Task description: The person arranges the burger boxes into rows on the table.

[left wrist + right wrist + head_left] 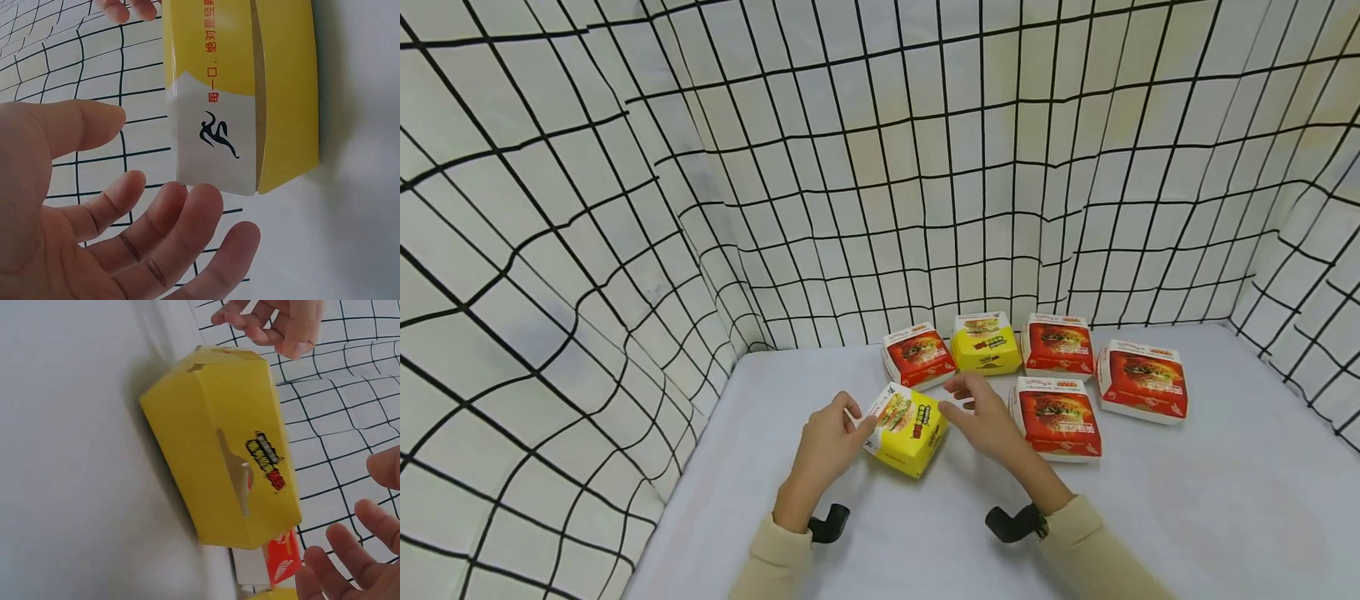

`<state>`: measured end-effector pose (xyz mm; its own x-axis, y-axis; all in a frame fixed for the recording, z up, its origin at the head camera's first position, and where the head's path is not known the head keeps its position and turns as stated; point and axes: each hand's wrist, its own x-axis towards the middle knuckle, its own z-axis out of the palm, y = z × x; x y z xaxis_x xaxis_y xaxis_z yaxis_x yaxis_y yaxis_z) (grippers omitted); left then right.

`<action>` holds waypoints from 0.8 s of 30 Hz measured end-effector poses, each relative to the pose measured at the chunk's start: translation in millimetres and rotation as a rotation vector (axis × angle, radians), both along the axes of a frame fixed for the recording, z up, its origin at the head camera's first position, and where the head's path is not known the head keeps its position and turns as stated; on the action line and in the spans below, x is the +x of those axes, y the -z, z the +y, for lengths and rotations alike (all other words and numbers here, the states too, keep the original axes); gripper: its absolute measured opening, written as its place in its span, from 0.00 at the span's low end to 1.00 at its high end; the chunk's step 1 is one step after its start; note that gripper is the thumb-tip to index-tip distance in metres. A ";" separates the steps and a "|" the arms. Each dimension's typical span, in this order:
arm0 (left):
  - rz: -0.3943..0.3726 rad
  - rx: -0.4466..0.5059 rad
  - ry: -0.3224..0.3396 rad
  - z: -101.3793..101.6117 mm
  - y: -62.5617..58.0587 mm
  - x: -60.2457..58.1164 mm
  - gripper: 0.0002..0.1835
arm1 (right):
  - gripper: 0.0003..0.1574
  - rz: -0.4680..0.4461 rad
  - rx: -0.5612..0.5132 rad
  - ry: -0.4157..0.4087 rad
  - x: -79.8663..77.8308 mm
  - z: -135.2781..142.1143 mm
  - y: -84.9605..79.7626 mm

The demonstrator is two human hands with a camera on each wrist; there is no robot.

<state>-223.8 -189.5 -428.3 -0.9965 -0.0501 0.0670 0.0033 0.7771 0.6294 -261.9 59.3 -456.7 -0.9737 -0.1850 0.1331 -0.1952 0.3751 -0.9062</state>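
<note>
A yellow burger box (907,430) sits at an angle on the white table between my two hands. My left hand (826,440) is at its left end, fingers loosely bent; in the left wrist view the fingertips (203,203) come right up to the corner of the box (215,147). On the other side my right hand (988,419) hovers with relaxed fingers. The right wrist view shows a gap between those fingers (350,553) and the box (231,412), which has a slit with a tab in its side. Neither hand grips it.
Behind stand a red burger box (919,355), a second yellow one (986,343) and another red one (1057,345). Two more red boxes (1057,418) (1142,382) lie to the right. Black-gridded white sheeting (880,167) walls the back and sides of the table (1210,517).
</note>
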 end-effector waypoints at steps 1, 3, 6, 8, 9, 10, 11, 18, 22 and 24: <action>-0.005 0.001 -0.001 0.3 0.9 0.0 0.17 | 0.22 -0.004 -0.003 0.007 0.4 -2.0 3.7; -0.011 -0.003 -0.007 1.2 2.7 -0.2 0.18 | 0.24 -0.012 -0.007 0.018 2.2 -5.0 10.3; -0.022 -0.037 -0.029 2.9 5.0 -0.9 0.22 | 0.27 -0.029 0.005 0.030 5.1 -8.4 19.8; -0.030 -0.060 -0.045 4.1 6.6 -1.6 0.23 | 0.29 -0.030 0.009 0.028 6.7 -9.8 25.0; -0.037 -0.072 -0.054 4.7 7.7 -1.9 0.24 | 0.31 -0.034 0.009 0.026 6.9 -10.7 28.0; -0.043 -0.081 -0.062 5.2 8.7 -2.1 0.24 | 0.32 -0.034 0.010 0.022 7.2 -11.2 31.0; -0.051 -0.084 -0.068 5.7 9.7 -2.2 0.24 | 0.33 -0.041 0.014 0.014 7.5 -11.6 33.5; -0.068 -0.071 -0.065 5.1 16.9 -2.3 0.25 | 0.35 -0.096 0.036 -0.032 8.3 -12.7 44.8; -0.074 -0.040 -0.041 3.5 20.6 -4.0 0.24 | 0.36 -0.110 0.042 -0.031 6.8 -12.9 46.1; -0.076 -0.026 -0.023 3.2 22.5 -5.6 0.24 | 0.36 -0.111 0.040 -0.032 5.9 -13.0 45.9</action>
